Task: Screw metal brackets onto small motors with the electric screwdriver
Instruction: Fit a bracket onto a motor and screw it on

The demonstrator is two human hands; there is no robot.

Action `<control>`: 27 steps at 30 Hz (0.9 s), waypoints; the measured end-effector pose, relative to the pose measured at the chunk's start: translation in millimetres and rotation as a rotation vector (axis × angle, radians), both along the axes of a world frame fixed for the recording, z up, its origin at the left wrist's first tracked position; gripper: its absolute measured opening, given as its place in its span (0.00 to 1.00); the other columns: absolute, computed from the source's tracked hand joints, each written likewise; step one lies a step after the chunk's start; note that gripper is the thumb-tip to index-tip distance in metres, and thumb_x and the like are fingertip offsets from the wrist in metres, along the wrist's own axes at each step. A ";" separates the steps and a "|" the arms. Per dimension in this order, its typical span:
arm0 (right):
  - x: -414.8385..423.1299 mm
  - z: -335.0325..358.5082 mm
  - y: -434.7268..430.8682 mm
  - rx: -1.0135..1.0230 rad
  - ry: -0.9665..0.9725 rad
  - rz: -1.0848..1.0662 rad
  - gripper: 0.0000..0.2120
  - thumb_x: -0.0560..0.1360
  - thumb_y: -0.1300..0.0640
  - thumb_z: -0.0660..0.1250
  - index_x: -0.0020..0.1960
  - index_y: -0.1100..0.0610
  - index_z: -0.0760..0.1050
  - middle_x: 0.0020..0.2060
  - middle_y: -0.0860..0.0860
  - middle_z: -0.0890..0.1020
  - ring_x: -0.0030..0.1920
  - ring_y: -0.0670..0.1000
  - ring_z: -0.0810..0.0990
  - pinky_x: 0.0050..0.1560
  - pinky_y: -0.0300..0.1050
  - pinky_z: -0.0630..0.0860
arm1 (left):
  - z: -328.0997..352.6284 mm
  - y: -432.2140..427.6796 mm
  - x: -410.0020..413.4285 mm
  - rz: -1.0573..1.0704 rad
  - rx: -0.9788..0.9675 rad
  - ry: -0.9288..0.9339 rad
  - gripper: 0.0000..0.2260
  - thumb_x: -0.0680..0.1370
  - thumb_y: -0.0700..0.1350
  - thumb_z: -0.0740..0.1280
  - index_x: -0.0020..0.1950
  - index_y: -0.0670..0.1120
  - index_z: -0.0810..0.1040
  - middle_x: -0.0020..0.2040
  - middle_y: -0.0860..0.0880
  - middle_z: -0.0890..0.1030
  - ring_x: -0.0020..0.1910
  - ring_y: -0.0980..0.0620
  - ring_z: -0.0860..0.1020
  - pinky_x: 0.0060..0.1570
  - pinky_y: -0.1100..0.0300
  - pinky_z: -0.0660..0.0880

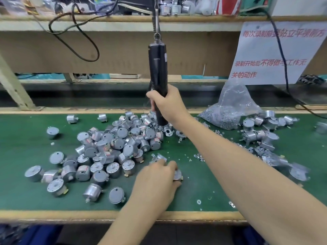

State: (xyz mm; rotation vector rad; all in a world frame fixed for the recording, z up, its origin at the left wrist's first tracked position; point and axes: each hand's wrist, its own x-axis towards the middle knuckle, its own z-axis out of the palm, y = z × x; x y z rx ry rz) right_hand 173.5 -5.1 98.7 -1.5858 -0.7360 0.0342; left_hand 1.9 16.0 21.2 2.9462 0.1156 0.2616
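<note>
The right hand (168, 103) hides the middle of the electric screwdriver (157, 64), its bit unseen below the wrist. The left hand (155, 181) covers most of a motor (177, 175) at its fingertips (172, 164). Right of the right forearm, motors (299, 171) blur; specks (199, 201) on the counter (21, 195) right of the left hand are too small to name

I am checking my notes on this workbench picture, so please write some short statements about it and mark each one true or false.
1. The right hand grips the black screwdriver. True.
2. The screwdriver lies flat on the green mat. False: it hangs upright from above, over the mat.
3. The left hand holds a small motor. True.
4. The clear bag is to the left of the pile of motors. False: it is to the right of the pile.
</note>
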 end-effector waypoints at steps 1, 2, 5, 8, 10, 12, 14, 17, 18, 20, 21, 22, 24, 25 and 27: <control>1.0 -3.0 -6.4 0.043 -0.002 0.003 0.17 0.76 0.51 0.69 0.36 0.62 0.73 0.26 0.53 0.76 0.28 0.51 0.75 0.39 0.50 0.78 | -5.6 -6.3 1.7 -0.023 -0.026 -0.013 0.16 0.79 0.60 0.61 0.63 0.55 0.70 0.57 0.53 0.73 0.58 0.48 0.75 0.49 0.55 0.70; 2.0 -5.4 -13.0 0.089 0.016 0.017 0.21 0.77 0.46 0.69 0.34 0.60 0.72 0.25 0.54 0.75 0.26 0.52 0.74 0.36 0.48 0.76 | -11.2 -9.8 2.6 -0.039 -0.052 -0.028 0.17 0.79 0.62 0.61 0.64 0.55 0.70 0.56 0.53 0.72 0.58 0.49 0.74 0.50 0.56 0.70; 7.9 -10.0 -34.3 0.198 0.117 0.067 0.27 0.73 0.33 0.68 0.32 0.55 0.70 0.25 0.54 0.72 0.23 0.52 0.70 0.30 0.44 0.72 | -25.4 -6.3 1.7 -0.080 -0.137 -0.103 0.18 0.79 0.64 0.59 0.64 0.57 0.71 0.55 0.56 0.71 0.56 0.54 0.72 0.51 0.62 0.68; 16.2 -13.1 -54.6 0.232 0.146 0.062 0.36 0.63 0.20 0.67 0.33 0.55 0.68 0.25 0.55 0.70 0.22 0.52 0.69 0.27 0.43 0.70 | -32.1 1.0 0.5 -0.093 -0.258 -0.158 0.17 0.78 0.61 0.64 0.63 0.56 0.75 0.53 0.57 0.73 0.54 0.55 0.74 0.52 0.65 0.67; 21.6 -15.7 -66.0 0.234 0.152 0.080 0.40 0.58 0.17 0.66 0.35 0.56 0.69 0.25 0.54 0.71 0.22 0.51 0.69 0.27 0.42 0.70 | -34.3 2.1 1.2 -0.088 -0.289 -0.188 0.17 0.77 0.55 0.67 0.65 0.54 0.75 0.54 0.57 0.75 0.54 0.55 0.75 0.54 0.66 0.68; 25.2 -18.1 -75.1 0.267 0.194 0.140 0.41 0.56 0.16 0.65 0.36 0.56 0.69 0.25 0.51 0.71 0.22 0.50 0.69 0.25 0.41 0.69 | -35.5 1.9 2.4 -0.088 -0.316 -0.209 0.20 0.76 0.51 0.67 0.68 0.53 0.74 0.56 0.57 0.76 0.55 0.56 0.75 0.56 0.66 0.69; 26.9 -20.0 -83.2 0.292 0.234 0.193 0.42 0.55 0.15 0.63 0.37 0.55 0.70 0.25 0.50 0.71 0.22 0.49 0.68 0.25 0.40 0.68 | -35.4 2.8 3.3 -0.080 -0.340 -0.221 0.20 0.76 0.52 0.67 0.68 0.53 0.73 0.55 0.58 0.76 0.52 0.56 0.75 0.56 0.63 0.71; 25.4 -26.8 -94.2 0.300 0.257 0.251 0.40 0.57 0.15 0.61 0.36 0.54 0.72 0.25 0.50 0.70 0.22 0.50 0.67 0.27 0.40 0.67 | -35.8 3.8 4.4 -0.068 -0.343 -0.225 0.16 0.76 0.54 0.69 0.64 0.54 0.75 0.53 0.59 0.76 0.48 0.57 0.74 0.52 0.63 0.71; 23.8 -29.4 -97.2 0.302 0.260 0.265 0.40 0.57 0.15 0.60 0.36 0.54 0.72 0.25 0.51 0.70 0.22 0.51 0.67 0.27 0.41 0.67 | -35.8 3.0 4.5 -0.061 -0.341 -0.224 0.15 0.77 0.54 0.69 0.63 0.54 0.76 0.52 0.60 0.75 0.48 0.57 0.74 0.50 0.64 0.70; 21.2 -33.4 -100.0 0.297 0.261 0.287 0.40 0.58 0.15 0.60 0.36 0.54 0.72 0.25 0.52 0.70 0.22 0.51 0.66 0.28 0.43 0.65 | -35.5 1.4 5.2 -0.046 -0.328 -0.229 0.14 0.76 0.53 0.69 0.62 0.54 0.76 0.51 0.59 0.75 0.45 0.58 0.73 0.46 0.65 0.68; 19.5 -34.9 -100.7 0.292 0.260 0.297 0.40 0.58 0.15 0.60 0.37 0.54 0.72 0.25 0.52 0.70 0.23 0.51 0.66 0.28 0.43 0.65 | -35.4 0.5 5.5 -0.040 -0.321 -0.230 0.14 0.76 0.52 0.69 0.61 0.54 0.76 0.50 0.59 0.75 0.43 0.59 0.71 0.44 0.66 0.67; 17.8 -35.9 -101.3 0.289 0.258 0.306 0.40 0.58 0.15 0.59 0.37 0.55 0.72 0.25 0.51 0.70 0.23 0.51 0.66 0.29 0.44 0.65 | -35.1 -0.3 5.7 -0.033 -0.318 -0.230 0.14 0.76 0.52 0.69 0.61 0.54 0.76 0.49 0.60 0.74 0.41 0.60 0.69 0.43 0.66 0.66; 16.0 -36.3 -102.6 0.296 0.256 0.314 0.40 0.58 0.16 0.60 0.37 0.55 0.72 0.26 0.51 0.70 0.24 0.51 0.66 0.30 0.44 0.64 | -34.5 -0.7 5.7 -0.023 -0.323 -0.218 0.14 0.75 0.51 0.69 0.60 0.54 0.76 0.49 0.60 0.74 0.40 0.60 0.68 0.43 0.67 0.65; 15.2 -36.4 -103.3 0.303 0.259 0.313 0.40 0.58 0.16 0.61 0.37 0.55 0.72 0.26 0.51 0.70 0.24 0.51 0.66 0.30 0.44 0.64 | -34.5 -0.7 5.8 -0.022 -0.324 -0.213 0.14 0.75 0.51 0.69 0.60 0.55 0.76 0.49 0.60 0.74 0.40 0.60 0.68 0.43 0.67 0.65; 13.5 -35.7 -105.1 0.321 0.259 0.308 0.39 0.58 0.17 0.60 0.38 0.55 0.72 0.26 0.50 0.70 0.24 0.51 0.66 0.30 0.45 0.64 | -35.4 -0.4 5.5 -0.018 -0.326 -0.215 0.14 0.75 0.52 0.70 0.60 0.55 0.76 0.50 0.61 0.73 0.39 0.59 0.69 0.42 0.66 0.67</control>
